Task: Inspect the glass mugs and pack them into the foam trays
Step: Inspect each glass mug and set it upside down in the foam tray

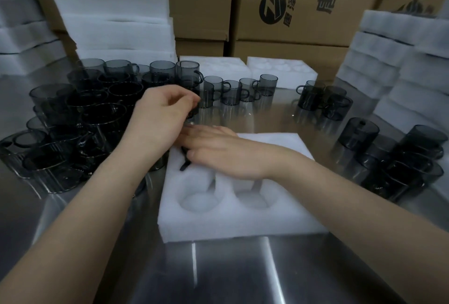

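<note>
Both grips meet at the far left corner of the foam tray point(240, 221): the right hand point(218, 155) lies flat, fingers extended, over a dark mug handle point(185, 161) sunk in a pocket, while the left hand point(162, 114) curls around something dark just beyond that corner; whether it grasps a mug I cannot tell. Smoked glass mugs point(97, 114) look rigid, slick and breakable, best taken by body or handle. Soft foam cushions them. Around the tray, the steel table point(243, 274) shines; cartons point(291, 12) and foam stacks point(116, 19) stand behind it.
</note>
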Demonstrator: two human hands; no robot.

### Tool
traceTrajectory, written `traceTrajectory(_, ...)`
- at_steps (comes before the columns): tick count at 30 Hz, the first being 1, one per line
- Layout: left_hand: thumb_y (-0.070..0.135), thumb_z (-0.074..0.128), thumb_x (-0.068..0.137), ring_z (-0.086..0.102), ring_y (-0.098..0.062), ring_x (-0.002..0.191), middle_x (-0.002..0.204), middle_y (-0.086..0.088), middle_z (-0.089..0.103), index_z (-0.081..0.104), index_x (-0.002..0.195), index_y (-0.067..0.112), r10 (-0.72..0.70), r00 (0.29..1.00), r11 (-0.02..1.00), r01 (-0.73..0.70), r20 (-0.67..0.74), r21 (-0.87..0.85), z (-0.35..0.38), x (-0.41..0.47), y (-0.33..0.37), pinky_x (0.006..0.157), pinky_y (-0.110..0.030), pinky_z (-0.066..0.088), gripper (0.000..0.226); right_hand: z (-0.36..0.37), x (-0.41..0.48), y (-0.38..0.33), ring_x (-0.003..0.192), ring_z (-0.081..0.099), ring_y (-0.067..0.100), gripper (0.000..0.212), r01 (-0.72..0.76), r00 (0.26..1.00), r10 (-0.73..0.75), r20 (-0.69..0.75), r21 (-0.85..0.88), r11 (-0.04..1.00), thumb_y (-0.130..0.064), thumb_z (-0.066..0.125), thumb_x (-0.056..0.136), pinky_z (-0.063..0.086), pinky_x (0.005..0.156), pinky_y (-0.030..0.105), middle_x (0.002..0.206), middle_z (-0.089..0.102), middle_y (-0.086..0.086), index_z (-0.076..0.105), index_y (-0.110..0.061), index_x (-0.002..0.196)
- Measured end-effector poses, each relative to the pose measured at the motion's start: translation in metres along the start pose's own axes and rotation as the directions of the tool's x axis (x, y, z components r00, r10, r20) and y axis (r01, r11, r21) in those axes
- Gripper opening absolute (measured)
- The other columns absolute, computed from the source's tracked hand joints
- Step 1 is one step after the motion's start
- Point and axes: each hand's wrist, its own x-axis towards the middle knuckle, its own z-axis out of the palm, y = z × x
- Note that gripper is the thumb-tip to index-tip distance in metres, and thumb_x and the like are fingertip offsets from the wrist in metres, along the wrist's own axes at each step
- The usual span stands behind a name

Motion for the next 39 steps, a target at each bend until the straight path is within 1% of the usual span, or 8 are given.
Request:
traceTrajectory(2,0.004,0.051,0.091,0.063,-0.016,0.102,0.104,0.001,0.071,0.071,0.100,0.023,0.078,0.995,0.959,-0.056,-0.068,0.278,-0.006,-0.003,0.004,0.091,-0.027,0.046,0.029,-0.009,-0.002,0.003,0.131,0.035,0.002,0.048,-0.036,0.996,0.059,-0.070,0.295,0.955,-0.007,0.041,0.099,0.026,0.112,0.014,0.151,0.041,-0.001,0.040,-0.015,0.147)
traceTrajectory(4,-0.002,0.048,0.085,0.061,-0.027,0.107,0.115,-0.008,0.068,0.070,0.110,0.021,0.080,0.997,0.840,-0.059,-0.015,0.540,-0.011,-0.004,0.008,0.092,-0.033,0.047,0.040,-0.018,-0.005,0.010,0.121,0.041,-0.005,0.051,-0.080,0.976,0.150,-0.160,0.378,0.922,-0.001,0.042,0.096,0.030,0.099,0.002,0.145,0.048,-0.005,0.044,-0.016,0.144)
traceTrajectory(9,0.009,0.054,0.088,0.060,-0.036,0.096,0.110,-0.015,0.059,0.063,0.113,0.019,-0.183,0.963,0.605,-0.047,0.197,0.795,-0.013,-0.009,0.012,0.082,-0.042,0.054,0.028,-0.025,-0.017,0.026,0.113,0.059,0.003,0.038,-0.146,0.938,0.236,-0.252,0.330,0.933,-0.005,0.048,0.093,0.042,0.107,0.028,0.113,0.067,-0.013,0.067,-0.023,0.121)
traceTrajectory(17,0.012,0.062,0.086,0.062,-0.021,0.090,0.096,0.003,0.065,0.064,0.104,0.030,-0.062,0.932,0.766,-0.185,0.357,0.616,-0.021,-0.019,-0.009,0.081,-0.039,0.054,0.026,-0.035,-0.026,0.030,0.108,0.060,0.003,0.027,-0.232,0.958,0.255,-0.128,0.171,0.957,-0.017,0.052,0.094,0.046,0.098,0.023,0.115,0.068,-0.014,0.068,-0.033,0.109)
traceTrajectory(22,0.005,0.063,0.084,0.063,-0.016,0.088,0.095,0.008,0.067,0.068,0.102,0.030,0.070,0.943,0.815,-0.242,0.326,0.526,-0.017,-0.018,-0.017,0.080,-0.039,0.055,0.031,-0.042,-0.016,0.036,0.109,0.060,0.006,0.022,-0.226,0.961,0.250,-0.114,0.195,0.955,-0.019,0.054,0.095,0.045,0.101,0.028,0.114,0.067,-0.011,0.068,-0.033,0.106)
traceTrajectory(28,-0.004,0.055,0.080,0.063,-0.021,0.086,0.097,0.000,0.069,0.071,0.104,0.020,0.182,0.948,0.832,-0.290,0.262,0.472,-0.011,-0.015,-0.019,0.082,-0.040,0.054,0.038,-0.040,-0.007,0.043,0.105,0.059,0.003,0.028,-0.216,0.965,0.241,-0.101,0.209,0.954,-0.019,0.055,0.095,0.044,0.092,0.018,0.110,0.064,-0.014,0.063,-0.031,0.118)
traceTrajectory(35,-0.022,0.053,0.073,0.062,-0.031,0.104,0.118,-0.010,0.063,0.066,0.117,0.008,0.455,0.882,0.761,-0.455,0.120,0.461,-0.005,-0.003,-0.012,0.090,-0.043,0.051,0.056,-0.034,0.007,0.043,0.092,0.066,0.011,0.045,-0.197,0.935,0.315,-0.162,0.502,0.842,-0.031,0.052,0.099,0.050,0.066,0.009,0.104,0.058,-0.014,0.042,-0.030,0.142)
traceTrajectory(39,-0.024,0.056,0.074,0.060,-0.020,0.105,0.122,-0.004,0.059,0.060,0.123,0.013,0.576,0.813,0.725,-0.558,0.089,0.403,-0.003,-0.002,-0.007,0.091,-0.030,0.049,0.062,-0.040,0.004,0.050,0.097,0.069,0.021,0.041,-0.133,0.942,0.322,-0.089,0.784,0.606,-0.051,0.045,0.098,0.054,0.093,0.033,0.121,0.061,0.006,0.049,-0.034,0.135)
